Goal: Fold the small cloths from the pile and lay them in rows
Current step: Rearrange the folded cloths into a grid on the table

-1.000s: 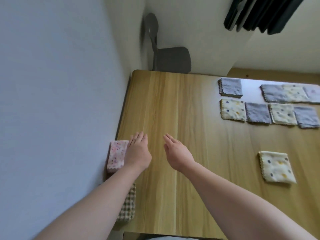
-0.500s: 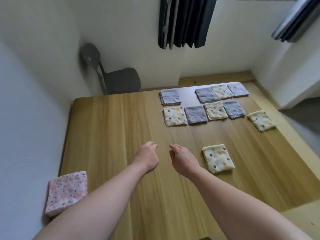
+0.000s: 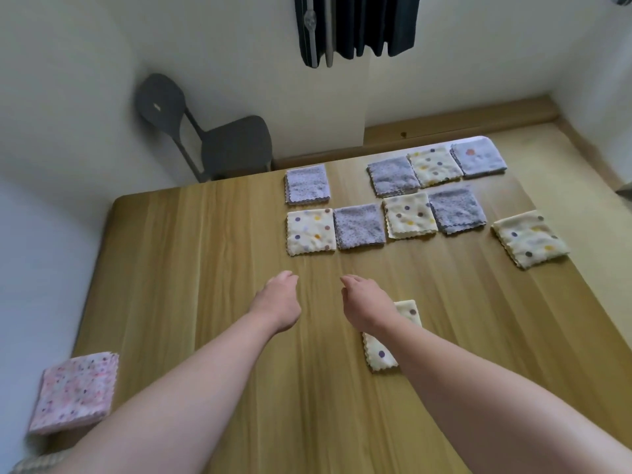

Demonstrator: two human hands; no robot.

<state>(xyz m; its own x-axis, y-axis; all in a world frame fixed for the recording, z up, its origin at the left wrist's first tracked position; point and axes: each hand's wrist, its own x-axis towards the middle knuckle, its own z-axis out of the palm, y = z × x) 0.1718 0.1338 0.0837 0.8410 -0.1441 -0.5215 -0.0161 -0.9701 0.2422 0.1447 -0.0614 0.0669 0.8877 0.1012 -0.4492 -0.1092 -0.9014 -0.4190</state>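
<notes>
- Left hand [image 3: 278,302]: held over the bare wood of the counter [image 3: 191,275], back upward. Its fingers [image 3: 286,277] are loosely curled and hold nothing.
- Right hand [image 3: 367,304]: just beside the left hand, with a narrow gap between the two. Its fingers [image 3: 352,281] are likewise slack, bent downward and empty.
- Cream dotted cloth [image 3: 381,354]: folded and lying flat behind the right-hand fingers, partly hidden under the right wrist and forearm.
- Near row [image 3: 359,226]: beyond both sets of fingers. It has four folded squares set edge to edge, alternating cream dotted and grey-lilac, and the leftmost cream square lies straight ahead of the fingers.
- Skewed cream cloth [image 3: 530,241]: folded, well to the right of the right-hand fingers. It lies apart from the end of the near row and is turned at an angle to it.
- Far row [image 3: 433,165]: farther from the fingers than the near row. One grey-lilac square [image 3: 307,183] lies alone at its left end; after a gap come three touching squares, grey-lilac, cream dotted and pale lilac.
- Pink cloth pile [image 3: 77,391]: at the counter's left edge, well behind and to the left of the left-hand fingers, beside the left forearm. It is blurred and seems to hold several layers.
- Grey chair [image 3: 232,145]: past the counter's far edge, against the wall.
- Dark curtain [image 3: 355,25]: hangs above the far row.
</notes>
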